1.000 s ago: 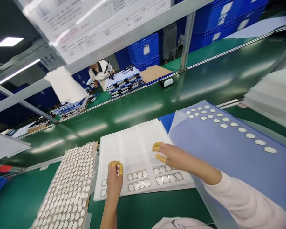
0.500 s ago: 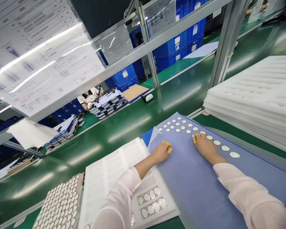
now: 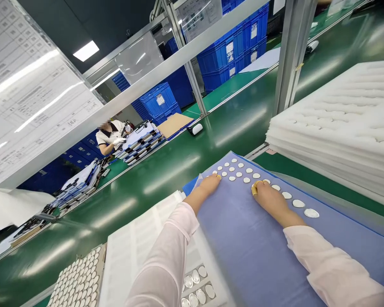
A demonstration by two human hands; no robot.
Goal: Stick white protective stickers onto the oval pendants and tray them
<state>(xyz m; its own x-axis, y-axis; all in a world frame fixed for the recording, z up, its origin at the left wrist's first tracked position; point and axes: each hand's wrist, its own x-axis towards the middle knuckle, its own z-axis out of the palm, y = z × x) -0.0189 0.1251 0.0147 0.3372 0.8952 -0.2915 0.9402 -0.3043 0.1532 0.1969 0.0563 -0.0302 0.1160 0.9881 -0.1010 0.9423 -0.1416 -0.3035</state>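
My left hand [image 3: 210, 184] is at the far left part of a blue sheet [image 3: 243, 230], fingers bent together and touching down beside small white oval discs [image 3: 232, 169]. Whatever its fingertips hold, if anything, is hidden. My right hand [image 3: 270, 199] rests on the sheet with yellow-covered fingertips pinched together at the row of discs along the far edge. The hand hides what lies under them. More discs [image 3: 298, 203] run on to the right of this hand, the nearer ones looking larger.
White sheets with a tray of shiny oval pieces [image 3: 201, 295] lie under my left arm. A board of many ovals [image 3: 80, 277] stands at the lower left. White foam sheets [image 3: 333, 128] are stacked at right. Across the green surface, a co-worker [image 3: 110, 135] is beside stacked clipboards [image 3: 141, 143].
My left hand has moved away from me, from the bare sheet up to the discs at its far left. My right hand stays at the row of discs. The whole view has shifted slightly.
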